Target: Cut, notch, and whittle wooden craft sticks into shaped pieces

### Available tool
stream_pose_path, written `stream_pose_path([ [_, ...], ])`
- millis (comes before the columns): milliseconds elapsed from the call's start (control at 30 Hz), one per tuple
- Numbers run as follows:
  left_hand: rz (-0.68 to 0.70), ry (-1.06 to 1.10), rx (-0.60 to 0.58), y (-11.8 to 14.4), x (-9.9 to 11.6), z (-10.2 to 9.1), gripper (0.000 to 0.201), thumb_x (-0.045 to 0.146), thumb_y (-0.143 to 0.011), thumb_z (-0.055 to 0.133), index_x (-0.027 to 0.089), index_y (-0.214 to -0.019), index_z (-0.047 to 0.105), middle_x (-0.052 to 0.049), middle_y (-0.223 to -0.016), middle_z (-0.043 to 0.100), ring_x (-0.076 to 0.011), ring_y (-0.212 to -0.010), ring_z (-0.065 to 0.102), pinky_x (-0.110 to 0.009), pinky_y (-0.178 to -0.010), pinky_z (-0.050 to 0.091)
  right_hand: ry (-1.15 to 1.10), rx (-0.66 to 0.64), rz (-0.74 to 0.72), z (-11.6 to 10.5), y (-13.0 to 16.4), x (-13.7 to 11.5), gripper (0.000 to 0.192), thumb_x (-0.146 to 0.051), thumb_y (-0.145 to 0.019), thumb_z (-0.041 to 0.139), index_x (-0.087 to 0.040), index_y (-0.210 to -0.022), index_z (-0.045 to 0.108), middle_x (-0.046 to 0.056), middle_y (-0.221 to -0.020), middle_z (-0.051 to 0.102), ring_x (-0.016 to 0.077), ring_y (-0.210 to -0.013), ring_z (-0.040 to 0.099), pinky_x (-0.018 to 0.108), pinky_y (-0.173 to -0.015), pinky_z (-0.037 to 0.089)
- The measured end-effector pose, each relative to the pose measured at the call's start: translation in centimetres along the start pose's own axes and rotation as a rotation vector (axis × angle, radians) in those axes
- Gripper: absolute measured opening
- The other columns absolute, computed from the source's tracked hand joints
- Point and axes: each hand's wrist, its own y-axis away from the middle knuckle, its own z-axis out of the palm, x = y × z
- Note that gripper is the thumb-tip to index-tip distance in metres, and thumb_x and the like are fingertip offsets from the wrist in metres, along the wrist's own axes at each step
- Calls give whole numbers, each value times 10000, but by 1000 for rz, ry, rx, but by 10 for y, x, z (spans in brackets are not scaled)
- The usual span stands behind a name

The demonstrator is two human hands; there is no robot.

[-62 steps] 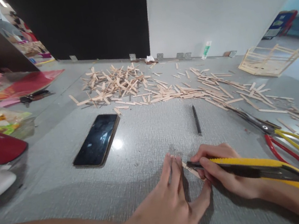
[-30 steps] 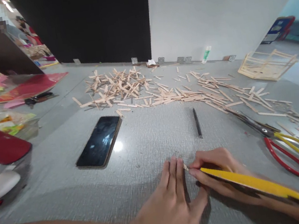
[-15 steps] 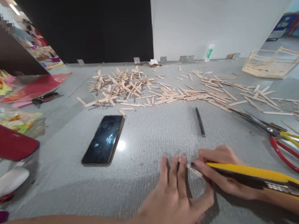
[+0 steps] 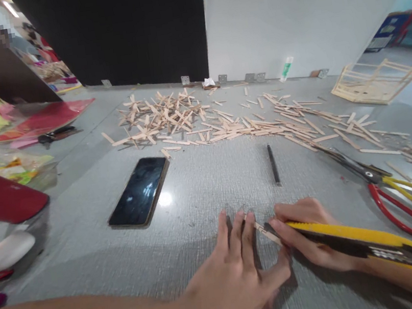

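A short, flat wooden stick (image 4: 269, 237) lies slantwise on the table, with a small cut-like mark near its middle. My left hand (image 4: 233, 271) holds it down, fingertips at its far end and thumb by its near end, the fingers stretched out. Wrapped round a yellow and black utility knife (image 4: 374, 243), my right hand (image 4: 305, 232) is closed. The knife's dark tip meets the stick between my two hands; its cutting edge is too small to make out. Beyond my right hand lies a black pen-like rod (image 4: 273, 165).
A phone (image 4: 140, 191) lies left of centre. Wooden sticks (image 4: 169, 113) are heaped and strewn across the back. Scissors (image 4: 378, 178) with red and yellow handles rest at right, near a small stick frame (image 4: 375, 82). At left are a red cylinder (image 4: 2, 190) and a white mouse (image 4: 9, 250).
The view has shifted slightly, so most things sit a little further left and up. Both hands keep their places at the stick, and the knife is still in my right hand.
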Motion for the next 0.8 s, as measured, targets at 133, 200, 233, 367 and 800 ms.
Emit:
stream_pose_path([
  [133,49,-19,-23,-2,0,0,562,423,-1075,486,78,-1511,400,-427,-1418,552,-552,-1385,498,-640,-1103,452,-9,16,5,-1,0,0,411,-365,-1096,465,-245,-710,390,-82,-576,363,93,-459,399,273,-531,316],
  [200,67,-33,-21,-2,0,1,546,403,-1085,454,65,-1510,395,-429,-1404,559,-546,-1382,502,-629,-1112,450,-20,29,16,-2,-2,-2,422,-370,-1093,475,-239,-696,415,-83,-563,395,87,-454,428,267,-532,329],
  [233,67,-38,-18,-3,1,1,538,394,-1093,431,62,-1513,390,-429,-1404,558,-544,-1384,499,-631,-1112,450,-38,35,31,-3,-3,-4,424,-372,-1093,478,-235,-694,441,-82,-559,432,85,-456,456,264,-540,343],
  [367,51,-51,-4,-3,2,4,537,384,-1106,385,51,-1527,370,-438,-1409,545,-549,-1391,485,-632,-1097,465,-114,57,114,-4,-7,-10,409,-390,-1086,500,-224,-713,527,-74,-580,564,90,-500,537,284,-628,396],
  [800,66,-38,-6,-2,2,5,592,434,-1075,477,71,-1530,367,-431,-1409,555,-555,-1387,482,-646,-1101,465,-150,13,157,-4,-11,-14,404,-398,-1081,497,-230,-714,503,-72,-558,565,98,-485,518,271,-558,391],
])
